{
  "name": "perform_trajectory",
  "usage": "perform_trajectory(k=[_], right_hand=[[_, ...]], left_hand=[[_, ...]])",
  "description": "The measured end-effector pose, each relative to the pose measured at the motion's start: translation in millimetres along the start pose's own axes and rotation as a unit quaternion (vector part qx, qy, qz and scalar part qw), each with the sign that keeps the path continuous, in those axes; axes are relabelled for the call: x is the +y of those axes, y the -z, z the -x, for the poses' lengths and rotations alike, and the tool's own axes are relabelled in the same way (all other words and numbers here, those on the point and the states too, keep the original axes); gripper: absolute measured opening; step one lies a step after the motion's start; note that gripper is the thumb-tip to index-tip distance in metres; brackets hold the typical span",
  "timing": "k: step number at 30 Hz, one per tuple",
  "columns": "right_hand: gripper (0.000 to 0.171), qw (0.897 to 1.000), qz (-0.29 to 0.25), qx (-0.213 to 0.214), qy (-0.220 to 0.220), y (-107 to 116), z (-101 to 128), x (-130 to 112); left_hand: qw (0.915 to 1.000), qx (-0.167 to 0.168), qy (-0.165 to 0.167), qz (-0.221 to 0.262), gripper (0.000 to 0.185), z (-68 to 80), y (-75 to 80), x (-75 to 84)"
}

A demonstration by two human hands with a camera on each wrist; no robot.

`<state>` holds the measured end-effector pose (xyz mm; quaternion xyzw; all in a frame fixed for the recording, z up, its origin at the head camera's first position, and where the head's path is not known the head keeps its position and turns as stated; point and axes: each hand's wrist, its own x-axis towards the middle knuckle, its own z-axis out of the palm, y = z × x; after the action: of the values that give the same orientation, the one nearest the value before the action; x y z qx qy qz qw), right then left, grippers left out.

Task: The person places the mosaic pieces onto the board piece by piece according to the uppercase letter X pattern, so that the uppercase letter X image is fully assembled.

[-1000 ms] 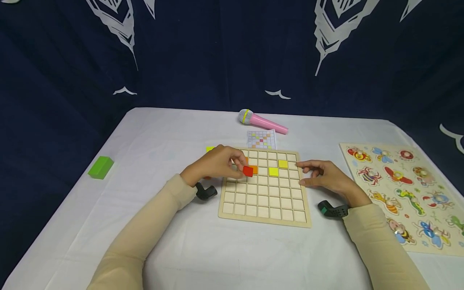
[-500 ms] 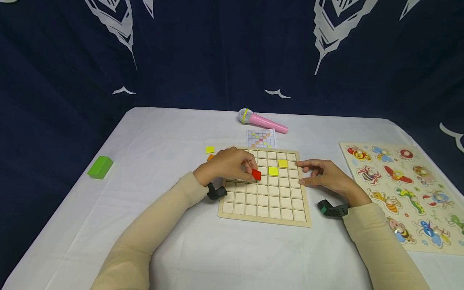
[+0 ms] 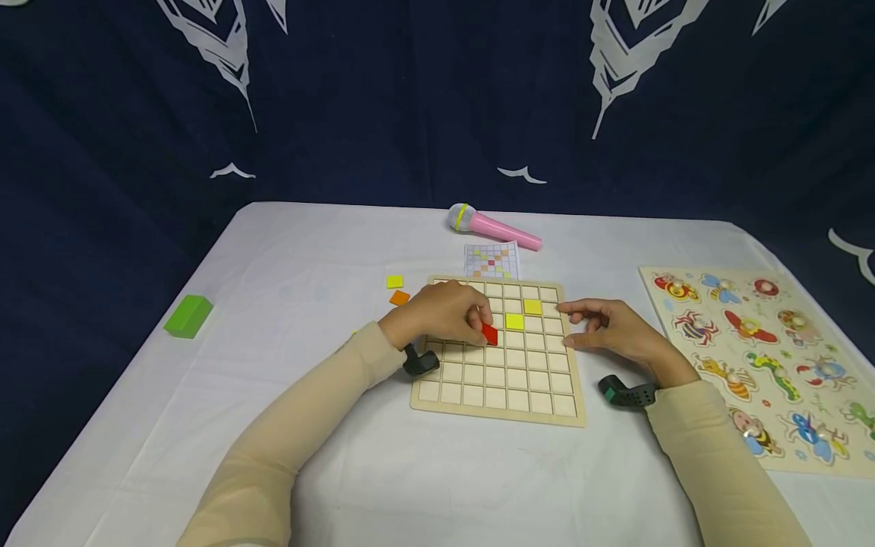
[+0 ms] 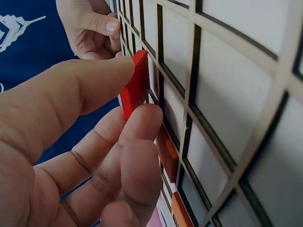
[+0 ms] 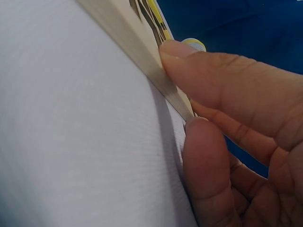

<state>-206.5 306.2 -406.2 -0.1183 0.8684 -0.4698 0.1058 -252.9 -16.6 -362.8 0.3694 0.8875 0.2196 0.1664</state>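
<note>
My left hand (image 3: 447, 311) pinches a red square tile (image 3: 490, 334) between thumb and fingertips, low over the middle of the wooden grid board (image 3: 502, 415). In the left wrist view the red tile (image 4: 137, 85) stands tilted at the grid; whether it touches a cell is hard to tell. Two orange tiles (image 4: 166, 156) show beyond the fingers, in cells hidden by the hand in the head view. At the board's right edge, my right hand (image 3: 611, 330) holds the rim with thumb and finger. Two yellow tiles (image 3: 514, 321) lie in cells right of the red tile.
A loose yellow tile (image 3: 395, 281) and orange tile (image 3: 399, 298) lie left of the board. Behind it are a colored pattern card (image 3: 492, 260) and a pink microphone (image 3: 497, 228). A green block (image 3: 188, 316) stands far left, an insect puzzle board (image 3: 759, 365) at right.
My left hand has carried the red tile rightward and slightly nearer, down toward the board's middle. The loose tiles at left have come into sight. My right hand stays at the rim.
</note>
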Motion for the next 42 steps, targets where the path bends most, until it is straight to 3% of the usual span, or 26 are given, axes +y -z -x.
perform_trajectory(k=[31,42], right_hand=[[0.06,1.0,0.001,0.001,-0.006,0.3,-0.9,0.3],[0.06,1.0,-0.001,0.003,-0.001,1.3,-0.7,0.7]], left_hand=[[0.9995,-0.015,0.02,-0.017,0.024,-9.2,-6.4,4.3],[0.9999,0.005,-0.005,0.012,0.027,5.0,11.4,-4.9]])
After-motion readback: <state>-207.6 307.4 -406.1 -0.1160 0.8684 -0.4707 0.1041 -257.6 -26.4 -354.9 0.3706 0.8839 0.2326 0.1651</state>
